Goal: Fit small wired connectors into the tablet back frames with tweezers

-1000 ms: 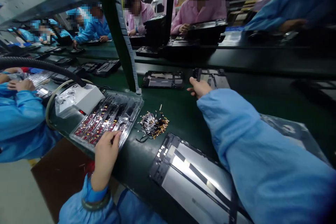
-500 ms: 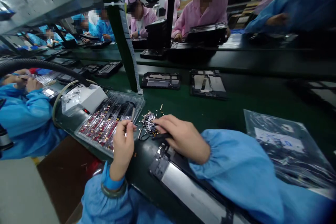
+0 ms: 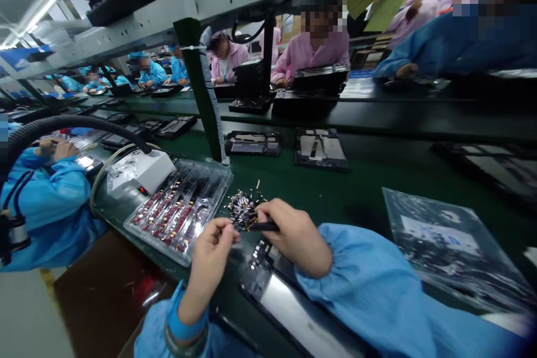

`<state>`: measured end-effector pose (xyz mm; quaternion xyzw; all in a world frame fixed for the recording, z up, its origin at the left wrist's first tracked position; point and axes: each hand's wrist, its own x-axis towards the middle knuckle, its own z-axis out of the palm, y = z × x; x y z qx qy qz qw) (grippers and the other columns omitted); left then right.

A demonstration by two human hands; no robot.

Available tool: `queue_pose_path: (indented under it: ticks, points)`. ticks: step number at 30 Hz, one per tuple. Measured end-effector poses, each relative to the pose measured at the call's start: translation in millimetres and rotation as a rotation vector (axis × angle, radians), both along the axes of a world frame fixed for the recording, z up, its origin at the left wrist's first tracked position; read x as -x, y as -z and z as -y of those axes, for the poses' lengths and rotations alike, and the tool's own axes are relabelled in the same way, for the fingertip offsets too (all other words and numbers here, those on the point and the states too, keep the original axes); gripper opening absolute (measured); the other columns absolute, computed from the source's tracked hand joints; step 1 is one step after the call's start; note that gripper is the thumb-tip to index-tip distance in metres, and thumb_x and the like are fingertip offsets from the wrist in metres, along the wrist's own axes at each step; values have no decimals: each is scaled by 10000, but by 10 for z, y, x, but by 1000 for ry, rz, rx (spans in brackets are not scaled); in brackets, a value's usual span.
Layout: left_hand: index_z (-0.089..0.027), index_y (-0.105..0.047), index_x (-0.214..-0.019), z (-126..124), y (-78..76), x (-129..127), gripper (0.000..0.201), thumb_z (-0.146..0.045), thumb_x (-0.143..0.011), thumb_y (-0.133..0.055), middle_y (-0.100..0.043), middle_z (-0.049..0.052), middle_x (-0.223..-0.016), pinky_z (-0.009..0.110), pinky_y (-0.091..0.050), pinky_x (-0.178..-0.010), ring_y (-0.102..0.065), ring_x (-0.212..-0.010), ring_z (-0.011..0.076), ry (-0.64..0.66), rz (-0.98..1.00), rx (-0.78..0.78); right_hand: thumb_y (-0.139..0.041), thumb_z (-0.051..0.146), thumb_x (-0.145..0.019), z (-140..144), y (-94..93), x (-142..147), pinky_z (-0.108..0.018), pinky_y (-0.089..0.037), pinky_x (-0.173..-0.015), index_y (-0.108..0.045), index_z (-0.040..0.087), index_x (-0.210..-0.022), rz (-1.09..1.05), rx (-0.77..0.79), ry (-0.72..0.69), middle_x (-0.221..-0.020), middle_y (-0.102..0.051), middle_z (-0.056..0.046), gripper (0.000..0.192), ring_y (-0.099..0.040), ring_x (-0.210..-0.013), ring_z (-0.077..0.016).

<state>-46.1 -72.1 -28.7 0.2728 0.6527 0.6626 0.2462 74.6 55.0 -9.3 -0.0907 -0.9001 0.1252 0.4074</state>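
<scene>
My right hand (image 3: 293, 238) grips a black pair of tweezers (image 3: 255, 227) whose tip points left at a small pile of loose flex-cable parts (image 3: 243, 208) on the green belt. My left hand (image 3: 210, 254) is pinched shut beside the pile, fingertips almost touching the tweezer tip; what it pinches is too small to make out. Under both wrists lies a dark tablet frame with a silver back (image 3: 289, 305). A clear plastic tray (image 3: 180, 210) with rows of small red and gold parts sits just left of my left hand.
A white box with a red light (image 3: 140, 170) and a black hose (image 3: 75, 123) stand behind the tray. Two open tablet frames (image 3: 321, 148) lie farther up the belt. A clear plastic bag (image 3: 448, 243) lies at right. A green post (image 3: 201, 89) rises mid-belt. Co-workers sit left and opposite.
My right hand came back from a far tablet frame to the parts pile and now holds tweezers. My left hand left the tray and moved to the pile, fingers pinched.
</scene>
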Motion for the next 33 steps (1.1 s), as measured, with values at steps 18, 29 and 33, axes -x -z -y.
queue_pose_path:
  ticks: [18,29,33]
  points:
    - [-157,-607,-787,447,-59,22,511,-290,-404,-917,-668,2,-715,148,-544,-547,-601,-595,89,-223,508,-102,-517,167,-880,100,78,-1075,-241,-494,-647,-625,213,-846,21,349,211,-799,-687,-19,122,-646,-726,-143]
    - [-144,-534,-725,-94,16,-299,224,-81,-618,-720,-673,46,-726,132,-329,-398,-328,-410,1,264,693,-4,-529,471,-829,-193,258,-1558,-301,-403,-501,-563,241,-644,104,346,711,-582,-594,-15,296,-559,-529,-181]
    - [-126,-568,-714,-365,-96,-368,116,-143,-695,-681,-656,54,-709,145,-270,-390,-277,-409,1,480,617,90,-523,514,-812,-207,208,-2003,-317,-427,-567,-589,242,-684,36,513,813,-649,-616,-26,308,-577,-610,-198]
